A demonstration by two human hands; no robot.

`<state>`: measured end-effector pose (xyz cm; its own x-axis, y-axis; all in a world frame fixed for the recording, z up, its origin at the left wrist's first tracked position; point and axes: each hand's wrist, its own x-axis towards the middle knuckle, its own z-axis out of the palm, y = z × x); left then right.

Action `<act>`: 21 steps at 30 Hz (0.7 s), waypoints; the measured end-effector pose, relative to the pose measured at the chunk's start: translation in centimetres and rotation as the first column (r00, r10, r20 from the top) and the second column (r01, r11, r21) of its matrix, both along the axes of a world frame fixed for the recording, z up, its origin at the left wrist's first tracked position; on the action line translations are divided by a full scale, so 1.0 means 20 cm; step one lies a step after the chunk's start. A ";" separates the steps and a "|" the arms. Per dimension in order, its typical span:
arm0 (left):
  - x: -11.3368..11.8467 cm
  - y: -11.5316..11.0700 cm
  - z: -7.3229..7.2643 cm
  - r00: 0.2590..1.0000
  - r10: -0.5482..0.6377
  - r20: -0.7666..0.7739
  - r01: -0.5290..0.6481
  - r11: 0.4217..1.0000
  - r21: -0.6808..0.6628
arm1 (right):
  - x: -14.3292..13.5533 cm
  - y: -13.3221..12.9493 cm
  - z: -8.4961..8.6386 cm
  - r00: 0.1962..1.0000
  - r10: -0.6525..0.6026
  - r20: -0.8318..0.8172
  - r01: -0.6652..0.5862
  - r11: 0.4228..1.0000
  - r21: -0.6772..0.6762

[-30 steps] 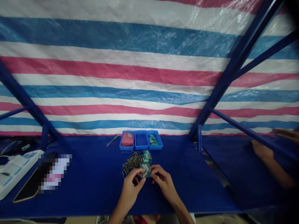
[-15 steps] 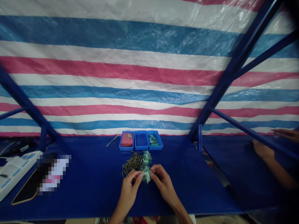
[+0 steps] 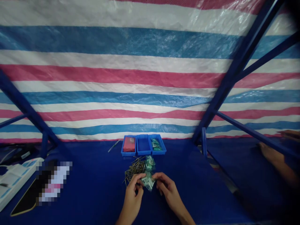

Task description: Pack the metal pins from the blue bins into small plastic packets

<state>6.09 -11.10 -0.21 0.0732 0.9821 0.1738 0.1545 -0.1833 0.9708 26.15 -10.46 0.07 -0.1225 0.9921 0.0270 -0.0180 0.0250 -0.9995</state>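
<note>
A small clear plastic bag with a greenish tint and pale pieces inside lies between my hands at the front of the table. My left hand pinches its left edge with thumb and fingers. At its right edge, the bent fingers of my right hand hold the other side. Just beyond it is a second similar bag. A loose pile of thin brass-and-dark metal pins or screws spreads to the left of the bags; their exact kind is too small to tell.
Behind the pile stand a blue bin of red packets, an empty blue bin and a blue bin of green bags. A pen, power strip and dark phone-like slab lie left. Another person's hand is at right.
My view has tilted slightly up, so everything sits lower. The held bag is turned and spread a little more between my fingers; both hands still grip it.
</note>
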 end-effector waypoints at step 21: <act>0.04 0.01 -0.07 0.999 0.034 -0.003 -0.034 0.999 -0.028 | -0.01 0.01 -0.02 0.998 -0.019 -0.066 0.018 0.999 -0.028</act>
<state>6.83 -10.93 -1.67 0.0401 0.9884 0.1462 0.1623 -0.1508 0.9751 26.04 -10.33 -0.36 -0.1030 0.9947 0.0076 -0.0839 -0.0010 -0.9965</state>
